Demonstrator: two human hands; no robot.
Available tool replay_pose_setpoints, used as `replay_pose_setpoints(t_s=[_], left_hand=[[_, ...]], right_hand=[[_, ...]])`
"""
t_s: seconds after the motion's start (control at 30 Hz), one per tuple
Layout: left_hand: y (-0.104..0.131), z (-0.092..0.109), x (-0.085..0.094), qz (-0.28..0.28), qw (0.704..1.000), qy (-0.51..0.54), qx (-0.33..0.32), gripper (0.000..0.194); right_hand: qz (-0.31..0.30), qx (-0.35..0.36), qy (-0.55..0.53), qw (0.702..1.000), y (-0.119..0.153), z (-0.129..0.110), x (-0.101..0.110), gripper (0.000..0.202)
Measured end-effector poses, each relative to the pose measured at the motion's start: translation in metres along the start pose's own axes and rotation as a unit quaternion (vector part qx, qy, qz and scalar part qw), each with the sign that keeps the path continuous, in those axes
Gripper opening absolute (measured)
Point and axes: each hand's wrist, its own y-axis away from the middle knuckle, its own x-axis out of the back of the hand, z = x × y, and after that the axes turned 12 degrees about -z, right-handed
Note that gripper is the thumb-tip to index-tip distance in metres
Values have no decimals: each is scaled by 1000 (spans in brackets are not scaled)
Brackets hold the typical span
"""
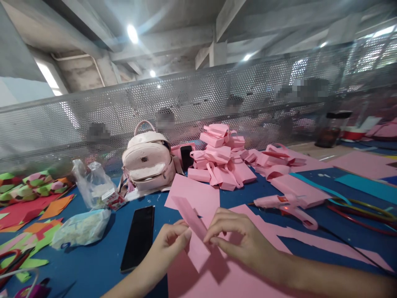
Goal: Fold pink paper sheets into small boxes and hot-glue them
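Note:
Between my two hands is a folded strip of pink paper, raised a little above the table and casting a shadow. My left hand pinches its left edge between thumb and fingers. On the other side, the thumb and fingertips of my right hand close on the fold. Beneath lie large pink paper sheets, and another pink sheet rests just beyond. A pink glue gun lies on its side to the right of my right hand.
Folded pink paper bags are heaped at the back. Left of them stands a pale pink backpack. A black phone lies by my left forearm, near a plastic packet. Scissors and coloured scraps sit far left. A perforated metal screen borders the table.

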Motion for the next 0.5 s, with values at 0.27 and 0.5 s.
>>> replay_pose_setpoints(t_s=[0.27,0.5], left_hand=[[9,-20,1,35,992,-115,-49,28],[20,25,10,-153,940,-292,-88,19]], right_hand=[[-11,-11,61,998,-2,6,9,16],[-89,148,359,917,-5,-23,44,31]])
